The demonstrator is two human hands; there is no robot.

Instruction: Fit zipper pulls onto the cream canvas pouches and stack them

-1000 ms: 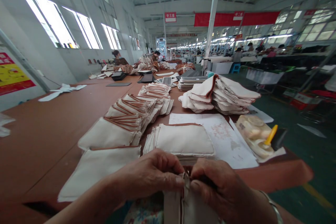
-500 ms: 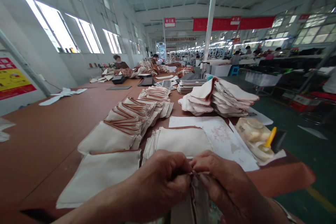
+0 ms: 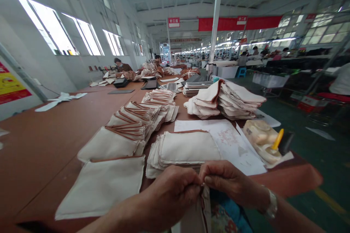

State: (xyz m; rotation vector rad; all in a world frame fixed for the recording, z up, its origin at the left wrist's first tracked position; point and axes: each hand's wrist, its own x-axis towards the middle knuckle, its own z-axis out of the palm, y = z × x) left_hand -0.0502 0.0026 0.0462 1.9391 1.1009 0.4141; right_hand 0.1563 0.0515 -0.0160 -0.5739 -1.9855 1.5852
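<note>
My left hand [image 3: 177,185] is closed in a pinch on the top edge of a beige fabric piece with brown edging [image 3: 195,214], held at the table's near edge. My right hand [image 3: 229,182] pinches the same edge close beside it, fingertips almost touching the left ones. The hands cover part of the piece, and its lower end runs out of view. Just beyond lies a stack of cream fabric panels with brown trim [image 3: 188,147]. To the left, a single cream panel [image 3: 104,182] lies in front of a long overlapping row of similar panels [image 3: 125,123].
Right of the stack are a white paper sheet [image 3: 218,142] and a plastic container [image 3: 259,134] with a yellow-handled tool [image 3: 277,139]. Behind stands a taller pile of cream pieces [image 3: 237,100]. A person [image 3: 121,66] sits at the brown table's [image 3: 49,142] far left.
My right hand has shifted slightly, exposing more of its wrist and bracelet. Both hands still pinch the fabric edge. The whole view has moved a little.
</note>
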